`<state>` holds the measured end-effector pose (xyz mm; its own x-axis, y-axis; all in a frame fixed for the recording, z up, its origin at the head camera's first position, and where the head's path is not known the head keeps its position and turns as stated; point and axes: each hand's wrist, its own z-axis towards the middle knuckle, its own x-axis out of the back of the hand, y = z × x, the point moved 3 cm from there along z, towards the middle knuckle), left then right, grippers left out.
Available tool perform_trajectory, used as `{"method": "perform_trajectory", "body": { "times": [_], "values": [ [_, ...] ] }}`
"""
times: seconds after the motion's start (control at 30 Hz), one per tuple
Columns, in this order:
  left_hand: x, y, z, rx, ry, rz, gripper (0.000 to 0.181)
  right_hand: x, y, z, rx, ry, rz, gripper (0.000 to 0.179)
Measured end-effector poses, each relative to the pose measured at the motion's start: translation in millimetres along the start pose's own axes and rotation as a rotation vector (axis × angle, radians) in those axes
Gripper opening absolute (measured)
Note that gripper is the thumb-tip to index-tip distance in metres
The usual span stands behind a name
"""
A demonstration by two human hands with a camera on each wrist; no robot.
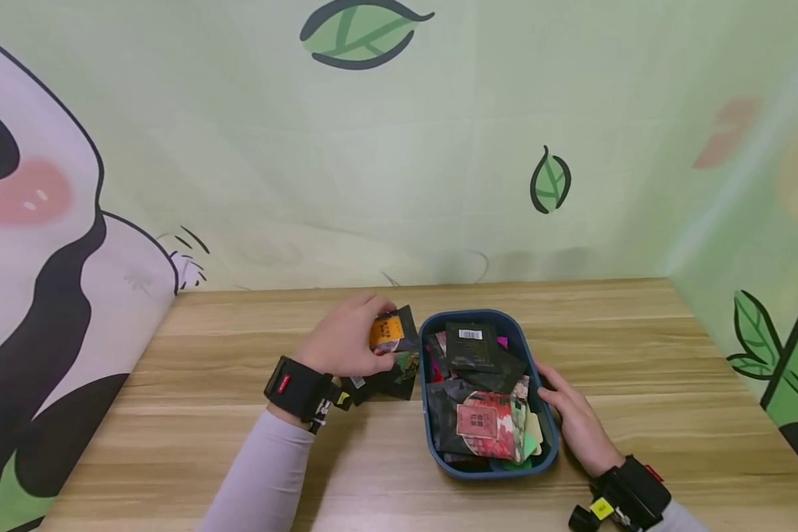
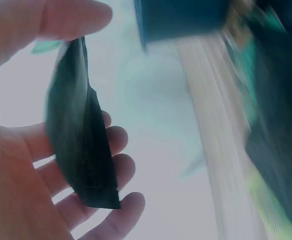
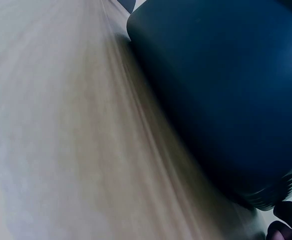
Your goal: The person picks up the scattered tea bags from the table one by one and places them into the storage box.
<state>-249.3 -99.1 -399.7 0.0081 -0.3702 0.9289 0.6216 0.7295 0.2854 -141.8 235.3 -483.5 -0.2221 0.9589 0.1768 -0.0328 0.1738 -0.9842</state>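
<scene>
My left hand (image 1: 346, 340) pinches a flat black sachet (image 1: 408, 325) with an orange label, just left of a dark blue bin (image 1: 428, 428). In the left wrist view the same sachet (image 2: 83, 130) stands edge-on between thumb and fingers. Beneath this hand, more black sachets (image 1: 402, 384) lie on the table, partly covered by it. The bin holds several sachets, among them a black one with a white barcode (image 1: 472, 351) and one with a red floral print (image 1: 492, 421). With its fingers against the bin's right outer wall, my right hand (image 1: 578, 425) rests beside it.
The wooden table (image 1: 193, 391) meets a pale green cloth backdrop (image 1: 439, 185) printed with leaves and a large panda. Wrist cameras on black straps (image 1: 299, 388) sit on both wrists. The bin's smooth outer wall (image 3: 220, 95) fills much of the right wrist view.
</scene>
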Motion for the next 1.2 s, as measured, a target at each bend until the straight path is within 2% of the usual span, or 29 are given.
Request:
{"method": "perform_trajectory", "body": {
  "times": [0.07,0.17,0.37,0.53,0.7,0.93,1.2],
  "values": [
    [-0.3,13.7,5.9,-0.054,0.018,-0.008,0.066,0.0,0.2,-0.4,-0.005,-0.001,0.001,0.062],
    [-2.6,33.2,13.3,-0.101,0.025,-0.01,0.068,0.6,0.2,-0.7,-0.011,0.003,-0.005,0.062],
    [-7.7,61.2,25.6,-0.13,0.032,-0.027,0.071,1.8,0.3,-0.7,-0.011,0.01,-0.028,0.062],
    [-13.4,76.1,34.3,-0.163,0.033,-0.037,0.072,1.7,1.9,-1.5,-0.024,0.012,-0.027,0.063],
    [-21.7,81.3,38.4,-0.174,0.038,-0.041,0.073,1.5,1.4,-0.9,-0.025,0.022,-0.035,0.063],
    [-33.0,78.4,40.2,-0.166,0.043,-0.025,0.079,0.8,1.7,0.0,-0.002,0.019,-0.029,0.062],
    [-33.7,75.3,39.7,-0.164,0.037,-0.043,0.091,1.5,3.0,-0.2,0.011,0.024,-0.036,0.061]
  ]
}}
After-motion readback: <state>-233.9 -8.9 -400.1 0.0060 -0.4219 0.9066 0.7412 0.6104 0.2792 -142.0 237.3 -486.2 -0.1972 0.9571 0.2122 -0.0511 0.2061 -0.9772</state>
